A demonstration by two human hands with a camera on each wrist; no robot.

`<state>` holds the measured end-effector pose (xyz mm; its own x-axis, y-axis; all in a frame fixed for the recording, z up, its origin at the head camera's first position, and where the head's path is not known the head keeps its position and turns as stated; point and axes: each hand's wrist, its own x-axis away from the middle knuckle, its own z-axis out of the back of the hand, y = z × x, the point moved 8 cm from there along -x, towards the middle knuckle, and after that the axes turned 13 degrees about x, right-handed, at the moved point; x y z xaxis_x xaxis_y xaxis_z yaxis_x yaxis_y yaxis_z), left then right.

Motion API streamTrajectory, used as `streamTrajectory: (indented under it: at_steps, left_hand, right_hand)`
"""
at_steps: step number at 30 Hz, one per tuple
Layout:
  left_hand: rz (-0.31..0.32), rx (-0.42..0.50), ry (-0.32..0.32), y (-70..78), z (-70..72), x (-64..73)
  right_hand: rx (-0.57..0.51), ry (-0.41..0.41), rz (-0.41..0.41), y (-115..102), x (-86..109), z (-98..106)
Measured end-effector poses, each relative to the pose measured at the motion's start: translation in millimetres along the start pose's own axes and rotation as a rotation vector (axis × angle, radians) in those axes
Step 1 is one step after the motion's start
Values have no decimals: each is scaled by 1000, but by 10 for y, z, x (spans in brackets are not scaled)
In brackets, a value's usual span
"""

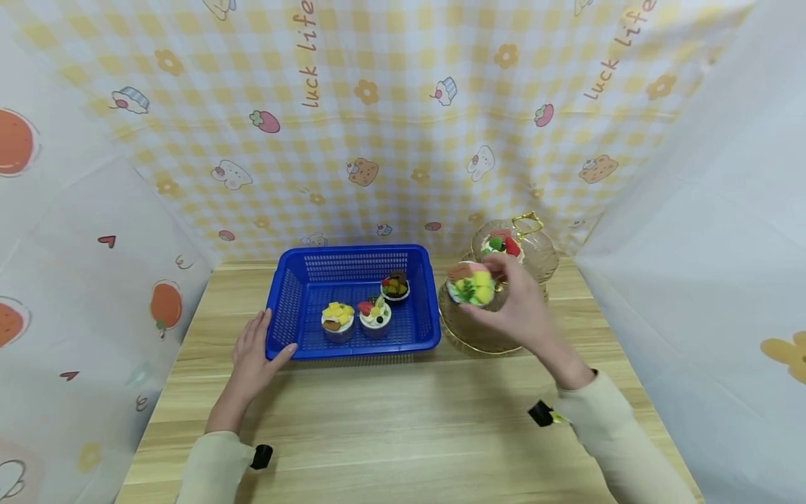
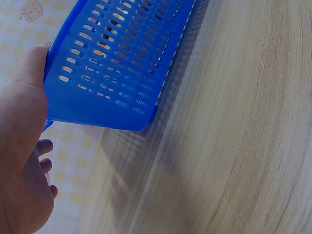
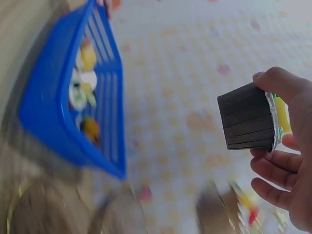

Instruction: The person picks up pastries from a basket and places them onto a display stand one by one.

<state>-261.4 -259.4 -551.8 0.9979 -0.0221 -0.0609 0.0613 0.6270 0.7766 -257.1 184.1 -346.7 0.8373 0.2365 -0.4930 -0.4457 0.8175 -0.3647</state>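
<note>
My right hand (image 1: 519,301) pinches a cupcake (image 1: 472,283) topped with yellow cubes and greens, holding it above the lower plate of a tiered glass stand (image 1: 469,332). From the right wrist, its dark pleated cup (image 3: 247,119) shows side-on between thumb and fingers. On the upper plate sits another cupcake (image 1: 502,246) with red and green topping. My left hand (image 1: 252,357) rests at the left front corner of a blue plastic basket (image 1: 352,353), its thumb at the rim. Inside are a yellow-topped cupcake (image 1: 338,322), a white-creamed one (image 1: 376,318) and a dark one (image 1: 394,287).
The basket and the stand are side by side toward the back of a wooden table (image 1: 390,427). A gold handle (image 1: 527,222) rises from the stand. Behind hangs a yellow checked cloth (image 1: 390,140), with pale printed sheets at both sides.
</note>
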Motion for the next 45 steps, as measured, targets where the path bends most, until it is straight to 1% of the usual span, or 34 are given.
streamTrajectory:
  at_steps: [2, 5, 8, 11, 14, 16, 18, 21, 25, 30, 32, 34, 37, 39, 42, 45]
  left_hand:
    - [-1, 3, 0, 4, 5, 4]
    - [0, 2, -3, 8, 5, 9]
    - [5, 1, -7, 3, -1, 12]
    - [9, 4, -6, 0, 2, 8]
    - [10, 4, -6, -1, 4, -3]
    - [5, 0, -3, 0, 7, -8]
    - [2, -2, -4, -5, 7, -10]
    - [-3, -6, -3, -8, 4, -8]
    - [-6, -3, -1, -8, 4, -5]
    - [-7, 2, 3, 0, 15, -3]
    - [-8, 3, 3, 9, 17, -6]
    - [-10, 5, 4, 17, 20, -7]
    - [-12, 3, 5, 23, 22, -7]
    - [-11, 3, 6, 23, 23, -7]
    - [-2, 4, 6, 18, 22, -5]
    - [6, 4, 3, 10, 14, -2]
  right_hand:
    - [31, 54, -5, 115, 71, 175]
    - [74, 104, -45, 326, 152, 398]
    - [97, 135, -116, 566, 202, 580]
    - [107, 135, -212, 799, 220, 693]
    - [97, 100, -321, 1001, 221, 712]
    - [88, 76, -374, 1111, 210, 691]
    - [76, 57, -421, 1207, 200, 655]
    - [59, 50, -465, 1320, 184, 605]
    - [45, 57, -488, 1380, 148, 562]
    - [30, 70, -496, 1382, 107, 528]
    - [33, 97, -508, 1388, 105, 528]
    - [38, 142, -527, 1385, 109, 536]
    - [70, 216, -561, 1373, 120, 553]
    - [95, 249, -581, 1352, 126, 558]
    - [129, 261, -595, 1319, 110, 548]
    - [138, 253, -599, 1293, 84, 528]
